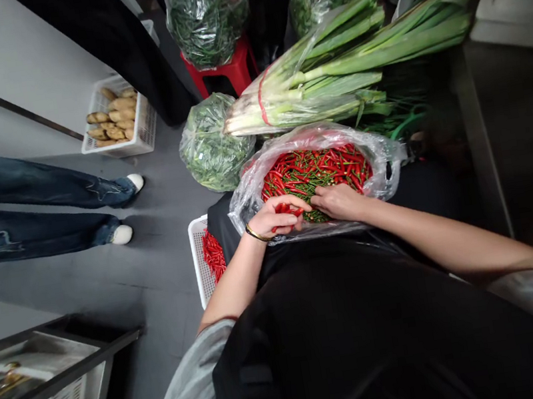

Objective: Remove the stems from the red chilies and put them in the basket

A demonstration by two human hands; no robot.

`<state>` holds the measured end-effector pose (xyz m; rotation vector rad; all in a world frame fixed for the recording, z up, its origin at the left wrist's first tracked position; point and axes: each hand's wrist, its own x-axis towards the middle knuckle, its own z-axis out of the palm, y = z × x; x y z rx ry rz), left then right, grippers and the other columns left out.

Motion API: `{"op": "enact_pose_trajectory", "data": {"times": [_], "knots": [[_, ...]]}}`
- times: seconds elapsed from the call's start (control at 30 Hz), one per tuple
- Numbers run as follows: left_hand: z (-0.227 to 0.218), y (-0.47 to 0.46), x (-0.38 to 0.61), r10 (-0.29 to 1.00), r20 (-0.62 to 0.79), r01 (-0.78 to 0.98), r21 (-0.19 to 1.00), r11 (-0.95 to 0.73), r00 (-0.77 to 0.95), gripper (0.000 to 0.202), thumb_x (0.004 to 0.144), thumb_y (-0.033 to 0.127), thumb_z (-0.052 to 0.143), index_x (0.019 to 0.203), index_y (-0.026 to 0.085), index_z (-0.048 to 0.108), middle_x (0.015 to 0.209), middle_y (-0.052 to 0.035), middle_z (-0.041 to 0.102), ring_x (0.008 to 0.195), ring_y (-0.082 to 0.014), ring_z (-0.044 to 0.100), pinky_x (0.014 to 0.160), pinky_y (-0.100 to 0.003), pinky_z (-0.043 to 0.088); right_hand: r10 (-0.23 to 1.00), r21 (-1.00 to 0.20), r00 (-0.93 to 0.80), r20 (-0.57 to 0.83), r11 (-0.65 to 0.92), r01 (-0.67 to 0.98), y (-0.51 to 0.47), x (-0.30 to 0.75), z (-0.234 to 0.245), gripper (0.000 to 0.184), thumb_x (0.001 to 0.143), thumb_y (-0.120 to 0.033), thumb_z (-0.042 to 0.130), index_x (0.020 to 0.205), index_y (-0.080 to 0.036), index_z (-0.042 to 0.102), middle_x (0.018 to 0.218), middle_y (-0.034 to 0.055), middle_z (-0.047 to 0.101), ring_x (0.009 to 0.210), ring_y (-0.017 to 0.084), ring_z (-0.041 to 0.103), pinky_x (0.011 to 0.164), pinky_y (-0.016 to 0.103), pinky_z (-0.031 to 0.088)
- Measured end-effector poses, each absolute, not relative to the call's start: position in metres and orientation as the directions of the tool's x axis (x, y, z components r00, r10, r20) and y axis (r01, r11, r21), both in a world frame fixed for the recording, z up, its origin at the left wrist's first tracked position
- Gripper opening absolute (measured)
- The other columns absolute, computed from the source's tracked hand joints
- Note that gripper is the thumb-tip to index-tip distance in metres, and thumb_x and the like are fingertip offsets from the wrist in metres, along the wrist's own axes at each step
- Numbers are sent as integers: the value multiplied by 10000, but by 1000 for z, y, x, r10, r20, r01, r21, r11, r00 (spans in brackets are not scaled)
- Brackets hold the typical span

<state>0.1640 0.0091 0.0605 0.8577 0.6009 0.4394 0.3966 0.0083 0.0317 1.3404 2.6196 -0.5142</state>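
A clear plastic bag [385, 155] full of red chillies with green stems [315, 171] rests on my lap. My left hand [274, 218], with a thin bracelet on the wrist, is closed round several red chillies at the bag's near edge. My right hand [340, 201] reaches into the bag beside it, fingers curled among the chillies; what they pinch is hidden. A white slotted basket [200, 264] on the floor to my left holds red chillies [213, 255].
A bundle of leeks [328, 75] lies beyond the bag. Bags of greens [210, 144] sit on the floor and on a red stool [226, 71]. A white basket of ginger [114, 115] stands by the wall. Another person's jeans-clad legs [33, 196] stretch in from the left.
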Motion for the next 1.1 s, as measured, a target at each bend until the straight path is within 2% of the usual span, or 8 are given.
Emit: {"op": "enact_pose_trajectory", "data": {"times": [0.23, 0.37, 0.47, 0.63, 0.73, 0.87, 0.97, 1.1], "knots": [[53, 7, 183, 609, -417, -236, 660, 713, 675, 388, 619, 392, 773, 707, 158, 476, 502, 37, 506, 327, -37, 358, 295, -134, 141, 870, -589, -449, 201, 474, 654, 20, 419, 62, 174, 883, -304, 542, 800, -197, 651, 794, 47, 677, 735, 164, 624, 696, 284, 481], [47, 4, 206, 576, -549, -234, 569, 788, 606, 430, 610, 450, 778, 749, 149, 505, 458, 98, 343, 347, -30, 324, 306, -132, 137, 736, -547, -554, 389, 669, 504, -12, 403, 71, 182, 915, -270, 500, 890, -213, 671, 826, 62, 676, 760, 156, 616, 692, 276, 488], [46, 3, 210, 652, -545, -216, 656, 723, 527, 445, 579, 453, 791, 720, 160, 488, 441, 110, 323, 343, -27, 294, 324, -152, 149, 733, -646, -611, 300, 627, 435, -25, 395, 65, 188, 907, -335, 520, 939, -212, 657, 842, 59, 669, 738, 148, 608, 683, 271, 484], [47, 7, 203, 816, -442, 120, 895, 430, 373, 396, 564, 404, 797, 682, 148, 520, 486, 81, 446, 411, -30, 357, 420, -179, 257, 861, -910, -432, -269, -80, 407, 0, 395, 60, 428, 906, -566, 389, 767, -192, 544, 472, -52, 467, 414, 107, 465, 447, 229, 377], [50, 11, 203, 867, -302, 257, 943, 211, 396, 365, 531, 362, 810, 618, 130, 543, 531, 66, 474, 510, -42, 404, 506, -188, 311, 765, -891, -522, -378, -149, 428, 16, 386, 63, 424, 866, -582, 439, 691, -199, 483, 434, -67, 438, 381, 98, 418, 416, 216, 308], [53, 3, 200, 788, -393, 230, 919, 321, 473, 338, 579, 373, 779, 652, 139, 546, 487, 71, 465, 446, -42, 388, 462, -191, 285, 793, -813, -604, -82, 297, 501, 9, 376, 67, 387, 900, -481, 443, 649, -191, 493, 561, -9, 548, 520, 107, 486, 525, 227, 335], [51, -9, 195, 631, -538, 138, 811, 569, 559, 337, 626, 402, 746, 660, 153, 522, 403, 75, 423, 336, -46, 342, 371, -191, 212, 819, -519, -571, 61, 514, 683, 0, 384, 65, 417, 960, -421, 341, 714, -180, 577, 700, 55, 611, 672, 144, 554, 614, 250, 355], [44, -8, 181, 655, -459, -247, 672, 698, 601, 353, 609, 399, 716, 604, 166, 450, 390, 66, 394, 306, -62, 358, 318, -184, 200, 861, -159, -470, -194, 445, 881, 15, 392, 56, 414, 946, -490, 360, 1049, -192, 628, 979, 113, 649, 777, 200, 612, 611, 267, 375]]}}
